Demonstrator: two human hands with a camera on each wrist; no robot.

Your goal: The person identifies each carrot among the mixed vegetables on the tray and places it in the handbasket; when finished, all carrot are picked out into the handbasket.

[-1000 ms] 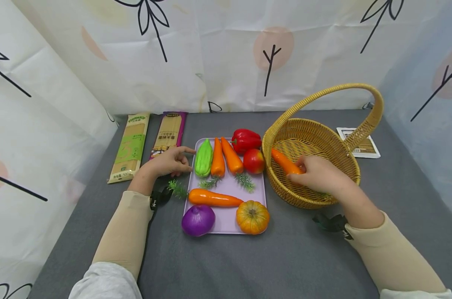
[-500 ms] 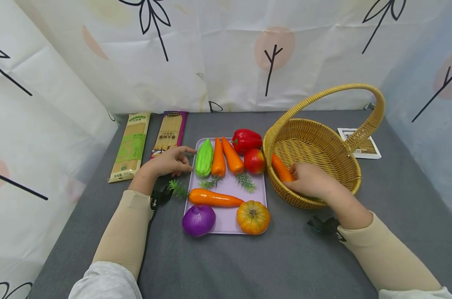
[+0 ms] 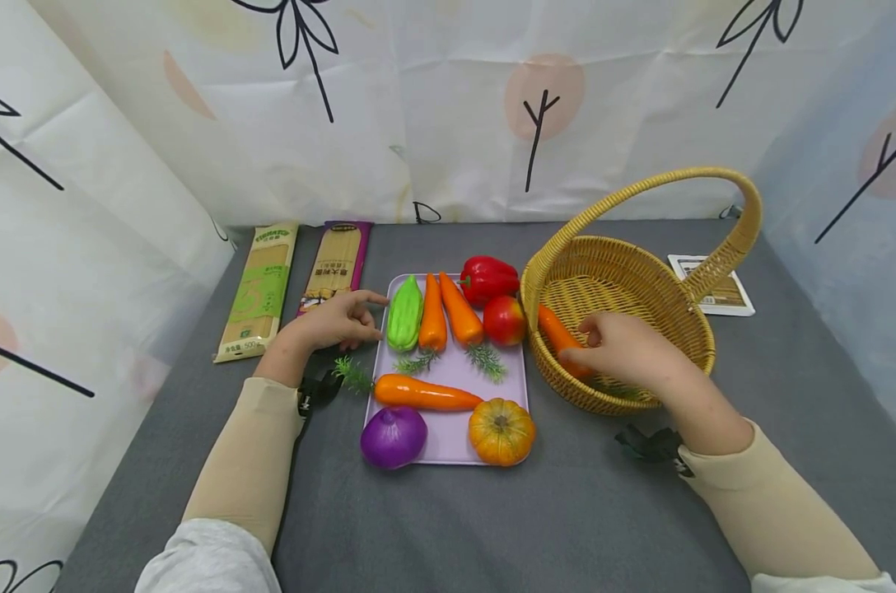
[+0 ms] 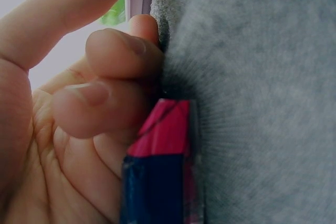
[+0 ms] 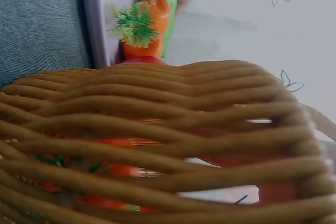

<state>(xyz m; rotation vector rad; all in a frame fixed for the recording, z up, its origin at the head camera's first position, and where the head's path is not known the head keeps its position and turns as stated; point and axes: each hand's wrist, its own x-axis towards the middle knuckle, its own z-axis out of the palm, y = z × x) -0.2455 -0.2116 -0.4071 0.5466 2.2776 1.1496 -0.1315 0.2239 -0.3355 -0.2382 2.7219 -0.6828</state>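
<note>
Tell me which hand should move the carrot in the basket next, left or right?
Probably the right hand: it's inside the basket, at that carrot. The left hand is by the left edge of the tray, near the green vegetable, so it must reach across.

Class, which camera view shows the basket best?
The head view: the basket appears there whole enough to see its inside and handle. The right wrist view catches only woven wall; the left wrist view shows none.

Compared with a second ago, has one carrot [image 3: 557, 330] lower inside the wicker basket [image 3: 644, 288], turned more along the left inner wall. Compared with half a second ago, holds the right hand [image 3: 626, 350] slightly higher, baring more orange and green leaves [image 3: 615, 387].
</note>
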